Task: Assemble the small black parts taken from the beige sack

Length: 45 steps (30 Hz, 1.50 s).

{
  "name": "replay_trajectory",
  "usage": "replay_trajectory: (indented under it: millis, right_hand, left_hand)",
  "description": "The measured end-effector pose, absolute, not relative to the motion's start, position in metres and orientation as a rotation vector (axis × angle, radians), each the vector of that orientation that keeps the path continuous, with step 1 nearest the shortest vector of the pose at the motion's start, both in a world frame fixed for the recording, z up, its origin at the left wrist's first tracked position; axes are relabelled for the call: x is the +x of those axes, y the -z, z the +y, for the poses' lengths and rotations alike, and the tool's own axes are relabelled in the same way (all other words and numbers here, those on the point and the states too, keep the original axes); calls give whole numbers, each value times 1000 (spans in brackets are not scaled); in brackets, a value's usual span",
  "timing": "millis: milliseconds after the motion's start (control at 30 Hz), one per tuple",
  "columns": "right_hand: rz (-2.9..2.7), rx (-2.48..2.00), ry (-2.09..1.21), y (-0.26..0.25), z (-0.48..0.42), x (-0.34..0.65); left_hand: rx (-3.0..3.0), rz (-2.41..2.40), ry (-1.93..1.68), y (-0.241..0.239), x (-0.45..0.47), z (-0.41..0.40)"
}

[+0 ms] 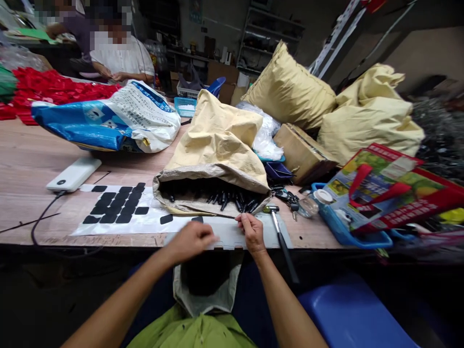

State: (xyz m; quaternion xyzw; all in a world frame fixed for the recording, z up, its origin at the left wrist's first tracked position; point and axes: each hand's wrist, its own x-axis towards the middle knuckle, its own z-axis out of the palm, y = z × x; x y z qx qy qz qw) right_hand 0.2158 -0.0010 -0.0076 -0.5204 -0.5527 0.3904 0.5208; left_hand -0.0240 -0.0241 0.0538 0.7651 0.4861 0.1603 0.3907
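My right hand is closed in a pinch at the table's front edge, on the end of a thin dark strip that runs left along the sack's mouth. My left hand hangs just left of it, smeared by motion, its fingers curled; whether it holds anything does not show. Behind both hands lies a cream cloth sack, its mouth facing me, with many small black pointed parts inside. A hammer with a dark handle rests right of my right hand, its handle overhanging the edge.
Black rounded pads lie on a white sheet at left, near a white power bank. A blue-and-white bag stands behind. At right is a blue basket. An open sack sits at my lap. Two people sit across.
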Motion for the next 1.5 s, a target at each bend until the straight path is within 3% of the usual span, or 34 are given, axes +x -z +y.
replay_trajectory:
  millis: [133, 300, 800, 967, 1067, 1300, 1433, 1500]
  right_hand:
    - [-1342, -1254, -916, 5, -1, 215]
    - [-1328, -1266, -918, 4, -1, 215]
    - [-1315, -1255, -935, 3, -2, 215]
    - [-1335, -1249, -925, 3, -2, 216]
    - [-1380, -1248, -871, 2, -4, 213]
    - [-1431, -1395, -487, -17, -24, 236]
    - [-1393, -1861, 27, -20, -39, 281]
    - [-1426, -2117, 113, -17, -45, 302]
  left_hand:
    - [2055, 2084, -662, -59, -57, 40]
    - [1957, 2361, -385, -34, -78, 65]
    - [2023, 2154, -760, -36, -59, 27]
    - [2034, 1709, -1099, -29, -41, 13]
    - [2035, 1325, -1091, -24, -11, 6]
    - [2032, 1120, -907, -7, 31, 12]
    - [2105, 1143, -953, 0, 29, 11]
    - [2139, 1232, -988, 2, 29, 9]
